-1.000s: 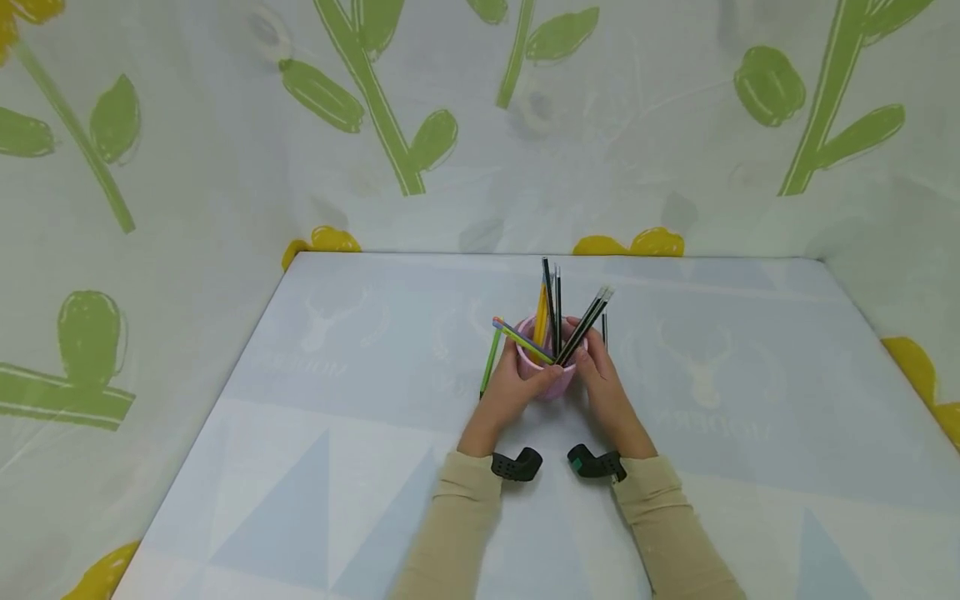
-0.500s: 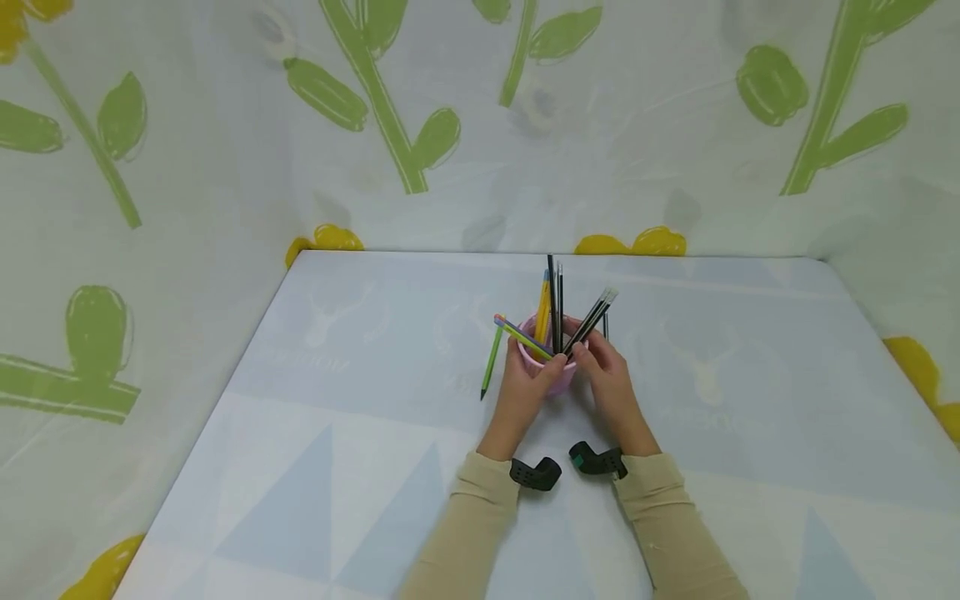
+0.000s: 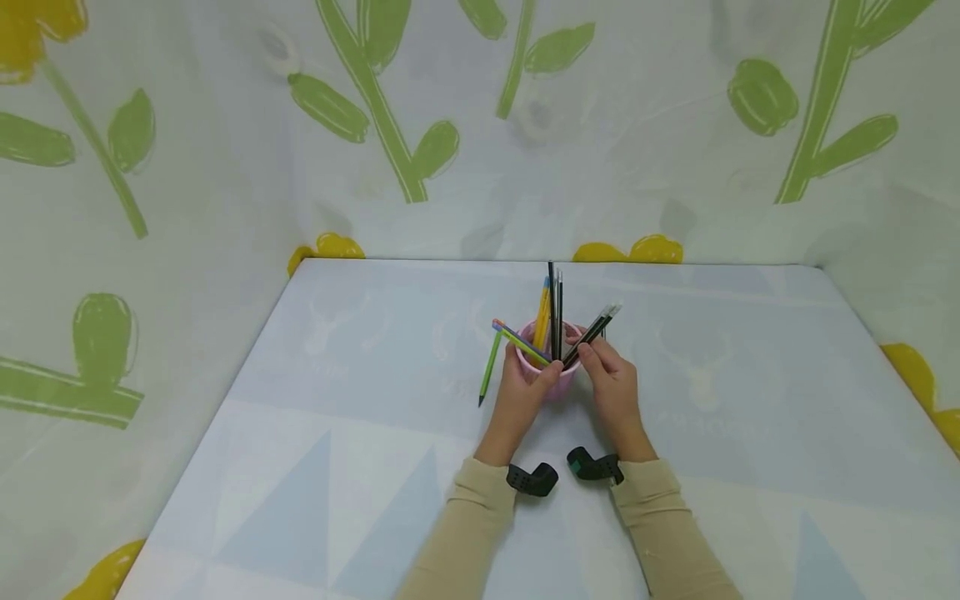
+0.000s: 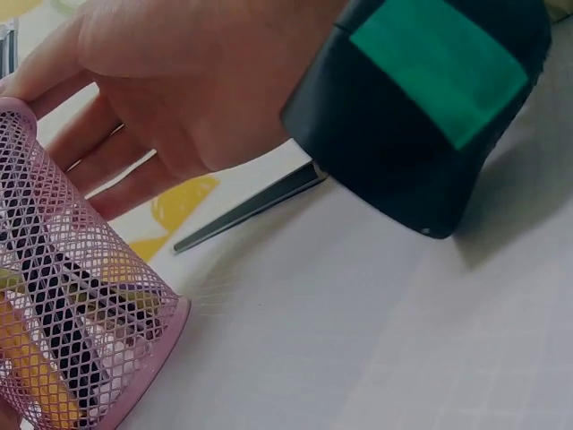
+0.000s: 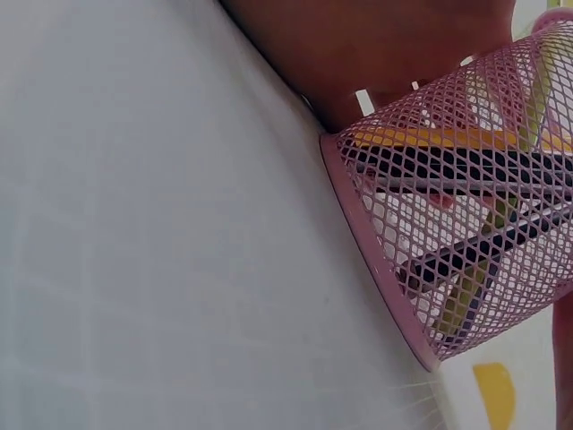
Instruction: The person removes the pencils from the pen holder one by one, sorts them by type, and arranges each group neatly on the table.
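A pink mesh pencil cup (image 3: 557, 390) stands between both hands, holding several pencils: yellow ones (image 3: 541, 321), upright black ones (image 3: 555, 317), black ones (image 3: 596, 328) leaning right, and a striped one (image 3: 525, 343) leaning left. My left hand (image 3: 517, 404) grips the cup's left side, thumb at the near rim. On the right, my right hand (image 3: 618, 392) curls its fingers round the cup, seen behind the mesh (image 5: 466, 233) in the right wrist view; its thumb lies at the right-leaning black pencils. Beside the left hand a green pencil (image 3: 491, 367) lies on the table.
The pale blue-and-white table (image 3: 285, 475) has a printed pattern. A dark pencil (image 4: 251, 208) lies past the left hand in the left wrist view. Behind the table hangs a white curtain (image 3: 637, 183) printed with green stems and yellow flowers. Black wrist cameras (image 3: 532, 480) sit on both wrists.
My right hand has turned slightly, its thumb shifting toward the leaning black pencils, which now tilt a little lower to the right. The left wrist has moved right while that hand stays on the cup.
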{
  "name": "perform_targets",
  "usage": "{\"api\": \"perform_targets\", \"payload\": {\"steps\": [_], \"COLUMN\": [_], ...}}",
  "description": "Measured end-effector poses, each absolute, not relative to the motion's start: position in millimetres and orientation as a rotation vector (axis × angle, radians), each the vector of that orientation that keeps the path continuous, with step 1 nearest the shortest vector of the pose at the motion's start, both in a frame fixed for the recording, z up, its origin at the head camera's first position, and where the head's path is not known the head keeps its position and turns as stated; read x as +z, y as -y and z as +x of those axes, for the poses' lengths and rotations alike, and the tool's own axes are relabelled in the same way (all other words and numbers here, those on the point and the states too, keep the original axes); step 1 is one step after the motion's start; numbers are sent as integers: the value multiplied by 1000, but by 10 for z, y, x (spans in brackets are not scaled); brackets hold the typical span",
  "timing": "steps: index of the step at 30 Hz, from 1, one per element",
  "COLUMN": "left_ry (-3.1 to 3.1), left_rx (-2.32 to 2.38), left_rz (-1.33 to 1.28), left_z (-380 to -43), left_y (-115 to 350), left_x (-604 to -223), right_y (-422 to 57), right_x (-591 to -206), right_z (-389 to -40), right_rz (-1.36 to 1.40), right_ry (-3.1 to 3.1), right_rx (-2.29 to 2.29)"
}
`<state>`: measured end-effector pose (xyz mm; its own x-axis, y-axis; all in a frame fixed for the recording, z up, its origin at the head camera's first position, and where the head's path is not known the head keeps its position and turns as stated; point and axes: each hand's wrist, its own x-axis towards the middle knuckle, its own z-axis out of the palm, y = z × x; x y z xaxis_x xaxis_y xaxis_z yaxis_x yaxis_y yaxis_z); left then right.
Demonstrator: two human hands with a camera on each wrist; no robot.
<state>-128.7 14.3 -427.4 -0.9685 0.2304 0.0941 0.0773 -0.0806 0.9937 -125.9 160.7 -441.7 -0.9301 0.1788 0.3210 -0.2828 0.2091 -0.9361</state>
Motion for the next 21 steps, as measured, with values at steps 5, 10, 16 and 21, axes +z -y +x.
{"api": "perform_targets", "payload": {"steps": [5,10,16,21], "left_ry": [-2075,-2069,-2060,-2030], "left_rx": [2199,2191,2165,2190], "left_rz": [324,325,325,360], "left_z": [-1310,-1322,-1294,-1295], "left_y": [-156,-152,-144,-129], "left_x": [-4344,-4386,-4275,-4276], "right_y": [-1563,-1590,-1667,-1701], "right_x": [-4263,-4259,-4355,-4386], "right_z": [-1191,-1182,-1259,-1270], "right_rz": [96,106,64,20], "right_ry": [2073,1956,1896,1813], "right_rx": [1784,1837,1846,1919]}}
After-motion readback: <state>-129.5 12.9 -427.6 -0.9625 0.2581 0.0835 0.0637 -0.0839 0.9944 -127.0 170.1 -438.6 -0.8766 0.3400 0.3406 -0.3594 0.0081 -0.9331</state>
